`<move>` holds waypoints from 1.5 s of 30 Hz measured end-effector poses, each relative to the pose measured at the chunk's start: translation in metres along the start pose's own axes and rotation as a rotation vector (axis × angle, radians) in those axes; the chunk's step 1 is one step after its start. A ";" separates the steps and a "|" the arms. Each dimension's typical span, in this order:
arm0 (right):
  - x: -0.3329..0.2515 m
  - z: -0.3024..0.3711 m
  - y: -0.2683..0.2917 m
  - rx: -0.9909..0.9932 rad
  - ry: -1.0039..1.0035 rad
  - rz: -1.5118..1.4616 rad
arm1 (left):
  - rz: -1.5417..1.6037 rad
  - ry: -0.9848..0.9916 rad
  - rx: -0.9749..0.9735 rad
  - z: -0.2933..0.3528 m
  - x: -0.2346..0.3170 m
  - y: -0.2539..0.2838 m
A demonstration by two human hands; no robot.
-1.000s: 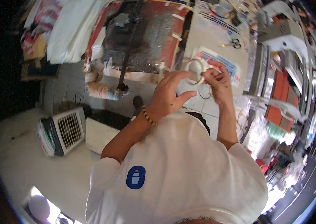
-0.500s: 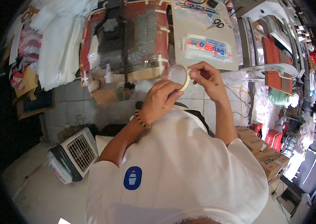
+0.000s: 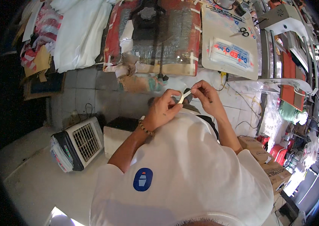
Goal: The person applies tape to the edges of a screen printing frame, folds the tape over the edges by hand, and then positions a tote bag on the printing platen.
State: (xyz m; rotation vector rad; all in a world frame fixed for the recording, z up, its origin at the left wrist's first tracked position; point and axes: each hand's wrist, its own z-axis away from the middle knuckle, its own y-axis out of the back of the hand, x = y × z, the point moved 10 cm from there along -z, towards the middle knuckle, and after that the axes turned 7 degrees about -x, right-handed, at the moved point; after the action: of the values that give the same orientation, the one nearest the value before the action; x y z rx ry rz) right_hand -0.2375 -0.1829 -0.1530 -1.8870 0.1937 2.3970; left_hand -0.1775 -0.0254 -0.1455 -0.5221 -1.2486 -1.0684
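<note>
On my feed, left hand [image 3: 162,109] grips the tape roll [image 3: 181,100], right hand [image 3: 209,98] pinches its strip [image 3: 187,93]; I'd want steady tension

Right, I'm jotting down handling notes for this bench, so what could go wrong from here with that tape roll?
The pale strip pinched in the right hand could fold and stick to itself or to the fingertips, since it hangs free between the two hands.
The tape roll might slip and drop, as only the left hand grips it, in front of the shirt and away from the table.
</note>
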 end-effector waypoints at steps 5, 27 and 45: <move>0.020 -0.012 -0.038 -0.054 -0.028 -0.136 | -0.036 0.087 -0.054 0.019 -0.015 0.027; 0.019 0.003 -0.080 0.182 -0.005 0.081 | -0.110 0.137 -0.174 0.025 -0.072 0.046; -0.031 0.066 0.072 0.542 0.111 -0.043 | 0.087 -0.116 -0.156 -0.080 0.051 -0.067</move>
State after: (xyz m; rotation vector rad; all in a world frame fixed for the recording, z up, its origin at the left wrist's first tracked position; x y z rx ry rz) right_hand -0.3045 -0.2433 -0.1046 -1.7329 0.7191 1.9417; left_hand -0.1980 -0.1387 -0.1361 -0.7604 -1.2369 -1.0798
